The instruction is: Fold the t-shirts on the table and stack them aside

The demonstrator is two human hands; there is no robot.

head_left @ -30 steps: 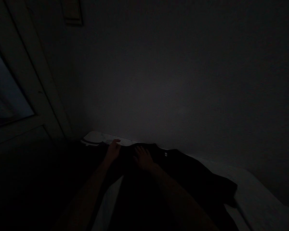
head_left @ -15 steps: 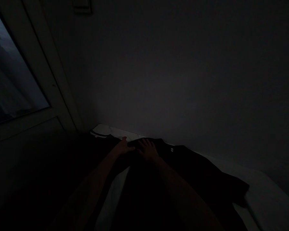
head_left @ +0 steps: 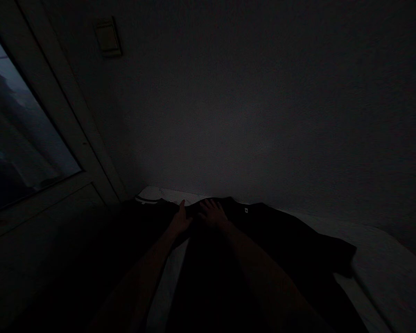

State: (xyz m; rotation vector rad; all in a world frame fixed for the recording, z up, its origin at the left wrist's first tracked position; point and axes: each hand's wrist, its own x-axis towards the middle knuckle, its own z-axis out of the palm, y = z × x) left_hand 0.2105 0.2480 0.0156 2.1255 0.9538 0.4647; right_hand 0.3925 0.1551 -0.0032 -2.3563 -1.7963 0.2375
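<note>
Two dark shirts lie side by side on a pale surface in very dim light. The right shirt [head_left: 280, 240] is spread out, with a small white label near its neckline and a short sleeve at the right. The left shirt [head_left: 138, 226] shows a lighter band inside its collar. My left hand [head_left: 181, 220] rests at the left shirt's edge near the gap between the two, thumb and fingers apart. Flat on the right shirt's upper left part lies my right hand [head_left: 213, 213], its fingers spread.
A plain wall [head_left: 246, 115] rises behind the pale surface [head_left: 374, 249]. At the left stands a framed door [head_left: 100, 162] with a glass pane. A switch plate [head_left: 107, 38] is on the wall at the upper left.
The view has shifted, so the door and switch plate appear lower. My left hand has turned so its fingers point more upward; my right hand stays on the right shirt.
</note>
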